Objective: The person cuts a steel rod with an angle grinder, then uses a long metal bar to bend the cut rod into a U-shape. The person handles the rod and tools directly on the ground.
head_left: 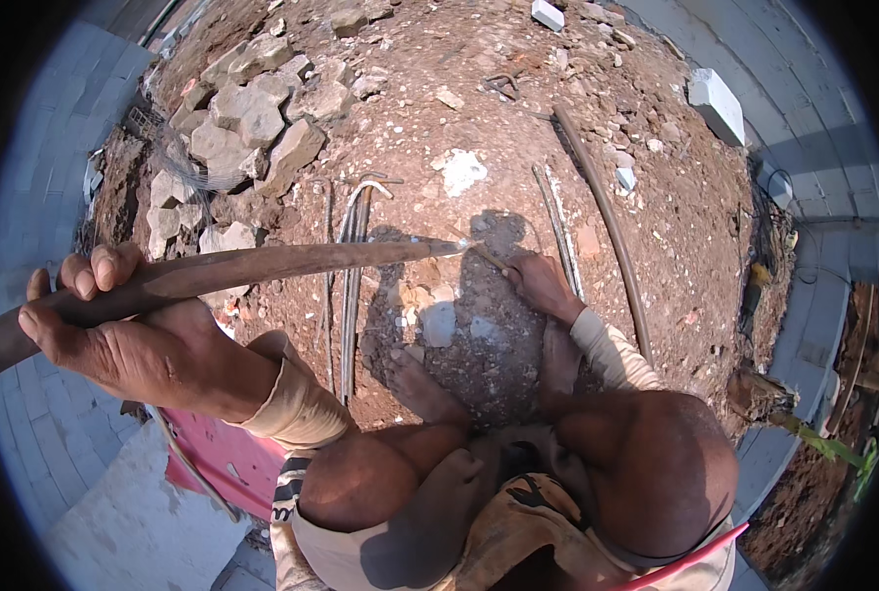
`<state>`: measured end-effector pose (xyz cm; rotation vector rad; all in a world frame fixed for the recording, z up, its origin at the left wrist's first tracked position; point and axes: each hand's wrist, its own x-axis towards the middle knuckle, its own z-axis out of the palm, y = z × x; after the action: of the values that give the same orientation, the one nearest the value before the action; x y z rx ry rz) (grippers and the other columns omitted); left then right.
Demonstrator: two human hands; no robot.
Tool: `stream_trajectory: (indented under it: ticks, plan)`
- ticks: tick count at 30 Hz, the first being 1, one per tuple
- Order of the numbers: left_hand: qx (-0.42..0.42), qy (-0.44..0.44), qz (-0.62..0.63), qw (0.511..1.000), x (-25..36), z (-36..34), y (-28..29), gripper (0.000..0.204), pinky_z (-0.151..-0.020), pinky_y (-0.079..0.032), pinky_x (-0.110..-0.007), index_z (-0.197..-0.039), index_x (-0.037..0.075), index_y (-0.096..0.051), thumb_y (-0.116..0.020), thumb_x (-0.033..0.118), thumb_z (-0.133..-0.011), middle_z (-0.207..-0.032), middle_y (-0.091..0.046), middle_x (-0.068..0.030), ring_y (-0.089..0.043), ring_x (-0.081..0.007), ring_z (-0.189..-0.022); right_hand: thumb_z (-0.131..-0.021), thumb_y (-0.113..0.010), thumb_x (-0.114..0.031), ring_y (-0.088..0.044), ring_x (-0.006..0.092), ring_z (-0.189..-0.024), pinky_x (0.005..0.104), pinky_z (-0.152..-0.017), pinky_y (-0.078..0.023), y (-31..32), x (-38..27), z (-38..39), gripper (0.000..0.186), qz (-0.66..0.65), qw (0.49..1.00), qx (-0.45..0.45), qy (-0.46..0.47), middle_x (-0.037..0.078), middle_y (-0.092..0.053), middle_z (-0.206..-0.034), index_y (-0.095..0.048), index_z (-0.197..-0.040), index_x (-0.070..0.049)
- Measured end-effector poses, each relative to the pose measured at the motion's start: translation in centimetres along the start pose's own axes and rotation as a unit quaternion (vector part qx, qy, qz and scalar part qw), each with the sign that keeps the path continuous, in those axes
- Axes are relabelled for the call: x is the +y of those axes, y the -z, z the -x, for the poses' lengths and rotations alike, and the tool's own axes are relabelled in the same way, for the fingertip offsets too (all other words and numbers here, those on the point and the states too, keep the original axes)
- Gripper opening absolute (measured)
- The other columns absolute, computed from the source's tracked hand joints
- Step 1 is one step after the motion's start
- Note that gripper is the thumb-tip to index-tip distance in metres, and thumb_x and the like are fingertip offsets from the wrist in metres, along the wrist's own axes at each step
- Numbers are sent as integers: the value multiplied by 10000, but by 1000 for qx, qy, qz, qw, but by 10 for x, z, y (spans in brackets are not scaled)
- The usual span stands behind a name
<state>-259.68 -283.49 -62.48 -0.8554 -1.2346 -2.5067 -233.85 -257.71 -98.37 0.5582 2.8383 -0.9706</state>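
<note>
A long brown wooden pole (282, 264) stretches from the left edge to the middle of the view, narrowing to a pale tip. Toward its thicker end, my left hand (139, 350) is wrapped round it with the fingers closed. My right hand (543, 286) grips a thin, light-brown stick-like tool (490, 259), whose far end meets or nearly meets the pole's tip. What kind of tool it is, I cannot make out. Both hands are above the dirt ground, in front of my bent knees and bare feet.
Broken stones (247, 128) are heaped at the far left beside wire mesh. Bent metal rods (351, 286) lie near my feet, and more rods (559, 227) lie beside a wooden handle (602, 207). A white block (717, 106) stands by the right wall; a pink sheet (227, 458) lies lower left.
</note>
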Motion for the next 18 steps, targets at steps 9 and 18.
stream_trajectory:
  ticks: [9, 18]
  plan:
    - [-19, -1, -16, 1000, -1, 3, -6, 344, -662, -541, -274, -1136, 91, -557, -719, 352, -981, -790, -544, -38, -583, -156, -671, -930, -667, -213, -662, 429, -812, 520, -786, -518, 4, -11, 2, 202, 15, 997, -72, -29, 222, -697, -847, -742, -967, -29]
    - [-67, 93, 72, 991, 10, 0, -33, 184, -736, -495, -289, -953, 96, -633, -746, 240, -950, -766, -518, -24, -557, -155, -712, -946, -621, -244, -661, 450, -828, 545, -801, -513, 8, -13, -15, 245, -39, 999, -21, -8, 244, -686, -846, -714, -918, -19]
